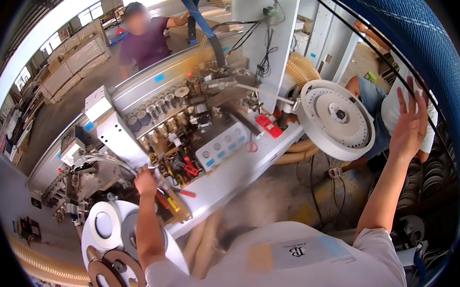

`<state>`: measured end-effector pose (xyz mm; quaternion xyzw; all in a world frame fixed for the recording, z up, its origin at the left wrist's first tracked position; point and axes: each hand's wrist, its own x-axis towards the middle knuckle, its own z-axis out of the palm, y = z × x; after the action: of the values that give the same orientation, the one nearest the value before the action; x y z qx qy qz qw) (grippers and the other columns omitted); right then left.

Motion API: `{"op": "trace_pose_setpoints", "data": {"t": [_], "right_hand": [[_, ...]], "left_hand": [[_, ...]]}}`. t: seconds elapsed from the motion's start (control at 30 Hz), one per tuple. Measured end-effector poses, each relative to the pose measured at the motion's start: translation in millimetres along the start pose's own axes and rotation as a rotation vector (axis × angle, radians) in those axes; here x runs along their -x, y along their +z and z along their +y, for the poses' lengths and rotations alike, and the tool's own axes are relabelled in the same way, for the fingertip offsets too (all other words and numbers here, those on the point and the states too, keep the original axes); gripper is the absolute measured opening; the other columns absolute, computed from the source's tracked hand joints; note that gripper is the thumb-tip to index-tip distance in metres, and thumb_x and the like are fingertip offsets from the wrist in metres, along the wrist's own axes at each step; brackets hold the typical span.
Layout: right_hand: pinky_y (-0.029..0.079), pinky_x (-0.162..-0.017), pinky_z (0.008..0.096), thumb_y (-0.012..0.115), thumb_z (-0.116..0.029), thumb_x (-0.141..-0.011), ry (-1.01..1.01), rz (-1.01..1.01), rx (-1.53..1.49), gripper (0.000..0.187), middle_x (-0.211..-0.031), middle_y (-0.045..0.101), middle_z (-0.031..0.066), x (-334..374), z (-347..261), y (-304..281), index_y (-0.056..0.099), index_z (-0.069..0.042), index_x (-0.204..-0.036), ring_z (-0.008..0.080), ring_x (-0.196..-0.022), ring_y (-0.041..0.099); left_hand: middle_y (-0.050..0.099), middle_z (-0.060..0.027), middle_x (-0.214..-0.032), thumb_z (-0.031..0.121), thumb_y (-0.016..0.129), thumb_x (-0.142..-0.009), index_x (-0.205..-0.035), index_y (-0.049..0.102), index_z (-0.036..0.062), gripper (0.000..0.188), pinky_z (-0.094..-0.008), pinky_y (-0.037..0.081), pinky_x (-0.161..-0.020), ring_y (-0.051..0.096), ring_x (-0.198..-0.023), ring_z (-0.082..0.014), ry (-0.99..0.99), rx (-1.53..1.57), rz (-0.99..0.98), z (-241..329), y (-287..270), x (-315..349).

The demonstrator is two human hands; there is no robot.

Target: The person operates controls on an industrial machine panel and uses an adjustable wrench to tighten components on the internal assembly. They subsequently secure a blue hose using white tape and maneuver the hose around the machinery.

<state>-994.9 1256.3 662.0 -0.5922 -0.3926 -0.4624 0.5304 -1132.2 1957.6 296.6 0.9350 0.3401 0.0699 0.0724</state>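
My left hand [146, 181] reaches into the machine beside the lower end of a white housing [120, 139]. Its fingers look curled together, and whatever lies in them is hidden. Just right of it are hand tools: red-handled pliers [190, 167], a red-handled tool [187, 193] and several screwdrivers with yellow and orange handles [171, 202]. My right hand [411, 121] is raised at the right with its fingers spread and nothing in it. It is nearest to a big white round disc [338, 117] with a ring of small holes, mounted on an arm.
A white gauge panel [222, 146] and a red box-shaped device [268, 126] sit on the machine bed. Reels of edge strip [104, 225] stand at lower left. Beyond the machine is a person in purple [145, 43]; another person [372, 100] is at right. Ribbed hoses [303, 68] run nearby.
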Motion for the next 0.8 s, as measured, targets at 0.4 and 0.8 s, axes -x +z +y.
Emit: {"op": "trace_pose_setpoints", "data": {"t": [0.4,0.8], "right_hand": [[0.040,-0.123,0.0452,0.077,-0.015,-0.101,0.251,-0.216,0.345,0.031,-0.152,0.063,0.0198,2,82,-5,0.077,0.000,-0.128,0.0322,-0.145,0.057],[0.053,-0.115,0.0446,0.072,-0.022,-0.108,-0.025,-0.248,0.075,0.048,-0.147,0.068,0.0146,-162,181,78,0.062,-0.003,-0.151,0.0289,-0.134,0.067]], "left_hand": [[0.071,-0.0196,-0.125,0.000,0.073,-0.088,-0.133,0.067,0.0070,0.046,-0.0489,0.055,-0.103,0.067,-0.118,-0.0426,0.576,0.821,0.300,231,32,69],[0.070,-0.0149,-0.126,0.002,0.070,-0.094,-0.134,0.064,0.0059,0.041,-0.0440,0.057,-0.095,0.071,-0.108,-0.0343,0.865,0.971,0.304,347,-7,-56]]}}
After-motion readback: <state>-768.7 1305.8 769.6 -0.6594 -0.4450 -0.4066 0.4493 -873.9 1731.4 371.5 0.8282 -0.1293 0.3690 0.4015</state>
